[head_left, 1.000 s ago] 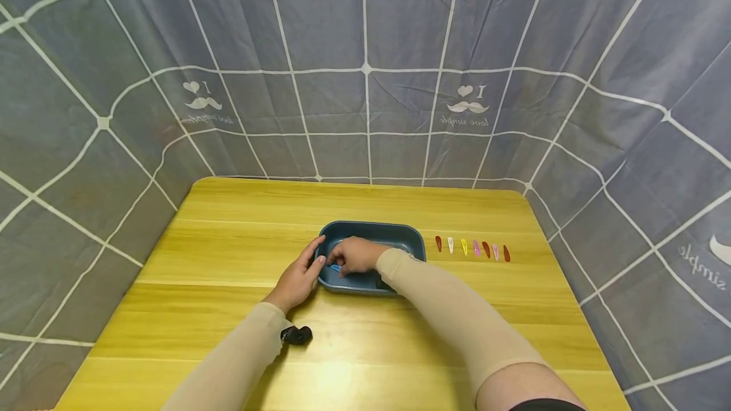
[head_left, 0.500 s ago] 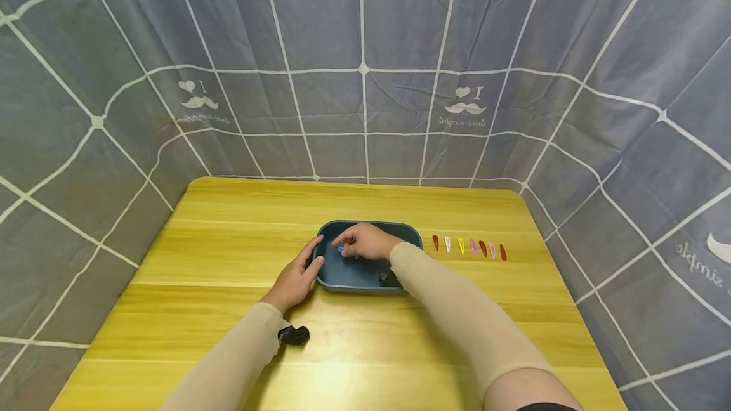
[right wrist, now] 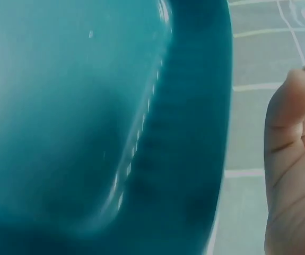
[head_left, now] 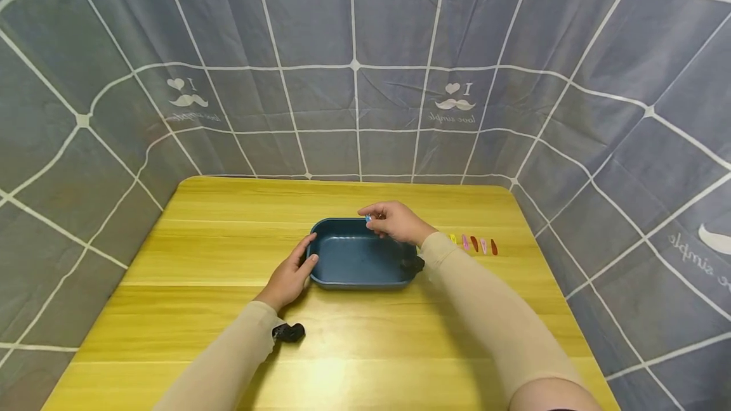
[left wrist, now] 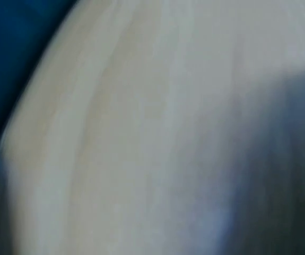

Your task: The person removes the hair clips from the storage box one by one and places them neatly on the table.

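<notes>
A dark blue plastic tray (head_left: 348,262) lies on the wooden table, its floor bare. Along its left rim rests my left hand (head_left: 285,281), fingers extended and thumb at the near corner. Over the tray's far right edge, my right hand (head_left: 400,222) pinches a small blue hair clip (head_left: 368,218) between thumb and fingers. In the right wrist view, this hand (right wrist: 301,164) shows beside the tray wall, and the clip is hidden there. The left wrist view is blurred, with a corner of the tray (left wrist: 14,48) at upper left.
To the right of the tray, snap hair clips stand in a row, among them a yellow one (head_left: 453,238), a pink one (head_left: 465,243) and a red one (head_left: 493,247). My right wrist covers the row's left end. A grey curtain (head_left: 320,100) surrounds the table (head_left: 228,208).
My right hand has lifted the blue hair clip off the tray's left side and carried it right and away, to the far rim. The left hand keeps its place on the tray.
</notes>
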The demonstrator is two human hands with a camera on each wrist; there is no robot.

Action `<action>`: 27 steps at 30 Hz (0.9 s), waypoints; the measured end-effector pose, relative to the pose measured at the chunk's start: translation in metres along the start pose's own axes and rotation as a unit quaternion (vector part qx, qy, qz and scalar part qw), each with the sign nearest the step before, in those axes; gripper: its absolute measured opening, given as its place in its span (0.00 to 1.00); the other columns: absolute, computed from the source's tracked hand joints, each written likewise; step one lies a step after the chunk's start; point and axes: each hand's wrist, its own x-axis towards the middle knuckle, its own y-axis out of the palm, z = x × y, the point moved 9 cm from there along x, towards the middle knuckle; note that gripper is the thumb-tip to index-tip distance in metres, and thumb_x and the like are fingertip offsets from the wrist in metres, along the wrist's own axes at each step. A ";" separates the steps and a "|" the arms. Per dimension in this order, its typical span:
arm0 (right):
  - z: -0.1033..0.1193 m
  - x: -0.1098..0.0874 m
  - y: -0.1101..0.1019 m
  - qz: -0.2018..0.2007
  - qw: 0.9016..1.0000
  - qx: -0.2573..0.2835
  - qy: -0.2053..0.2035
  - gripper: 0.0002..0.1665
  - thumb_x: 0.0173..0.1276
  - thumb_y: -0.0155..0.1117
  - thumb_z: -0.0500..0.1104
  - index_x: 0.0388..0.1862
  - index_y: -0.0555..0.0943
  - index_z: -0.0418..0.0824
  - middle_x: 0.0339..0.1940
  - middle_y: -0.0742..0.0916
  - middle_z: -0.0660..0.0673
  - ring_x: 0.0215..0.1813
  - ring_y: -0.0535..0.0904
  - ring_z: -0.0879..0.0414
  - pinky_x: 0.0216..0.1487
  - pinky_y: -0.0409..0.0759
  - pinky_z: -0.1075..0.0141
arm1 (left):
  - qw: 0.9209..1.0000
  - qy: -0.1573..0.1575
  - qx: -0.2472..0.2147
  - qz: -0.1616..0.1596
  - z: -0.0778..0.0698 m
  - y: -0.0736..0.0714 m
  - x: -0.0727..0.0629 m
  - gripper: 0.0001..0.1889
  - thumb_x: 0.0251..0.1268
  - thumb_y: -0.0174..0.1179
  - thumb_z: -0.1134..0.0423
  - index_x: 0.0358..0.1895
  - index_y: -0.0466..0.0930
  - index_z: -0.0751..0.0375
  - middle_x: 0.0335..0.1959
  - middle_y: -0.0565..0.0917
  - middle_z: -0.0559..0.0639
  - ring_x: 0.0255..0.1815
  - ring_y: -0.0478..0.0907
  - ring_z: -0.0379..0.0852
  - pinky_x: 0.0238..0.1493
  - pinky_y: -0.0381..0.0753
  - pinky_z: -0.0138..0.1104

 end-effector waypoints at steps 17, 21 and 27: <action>-0.064 -0.089 -0.071 -0.121 0.990 0.034 0.066 0.31 0.77 0.65 0.37 0.78 0.73 0.38 0.42 0.86 0.38 0.39 0.83 0.39 0.33 0.81 0.63 | 1.000 0.001 -0.032 0.000 -0.006 0.000 -0.003 0.33 0.85 0.53 0.55 0.86 0.54 0.38 0.86 0.58 0.58 0.85 0.57 0.62 0.83 0.59 0.58; -0.080 -0.108 -0.087 -0.155 0.984 0.025 0.080 0.33 0.76 0.67 0.37 0.78 0.72 0.35 0.42 0.86 0.39 0.43 0.83 0.37 0.42 0.86 0.57 | 1.000 0.006 -0.025 0.002 -0.004 0.001 -0.003 0.33 0.85 0.51 0.55 0.86 0.51 0.37 0.87 0.56 0.58 0.86 0.56 0.62 0.83 0.57 0.59; -0.105 -0.136 -0.111 -0.189 0.977 0.033 0.096 0.34 0.78 0.67 0.40 0.79 0.70 0.34 0.43 0.86 0.42 0.40 0.83 0.47 0.39 0.86 0.59 | 1.000 0.008 -0.020 0.007 -0.003 0.004 -0.003 0.33 0.86 0.50 0.53 0.86 0.50 0.35 0.87 0.55 0.58 0.86 0.55 0.63 0.82 0.57 0.61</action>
